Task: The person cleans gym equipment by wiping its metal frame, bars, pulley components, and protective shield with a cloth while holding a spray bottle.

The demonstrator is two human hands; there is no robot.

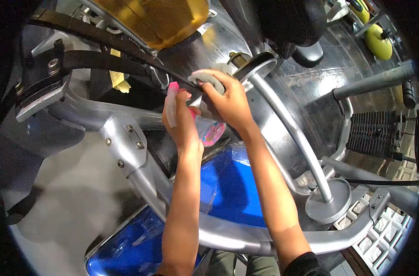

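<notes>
My left hand (183,124) is closed around a clear plastic pouch with pink edges (214,133). A printed, colourful end of it sticks out to the right of my wrist, and a pink corner shows above my thumb. My right hand (225,99) grips a folded grey cloth (209,82), its fingers bent over it. The cloth is beside a dark bar (122,41) that slants down from the upper left; I cannot tell if they touch. Both hands are close together over the metal frame of the machine.
Silver tubes (122,147) form a frame around my arms. A blue panel (232,184) lies below. On the right are a grey handle bar (290,126) with a round end plate (329,202) and white crates (384,239). An amber panel (159,20) is at the top.
</notes>
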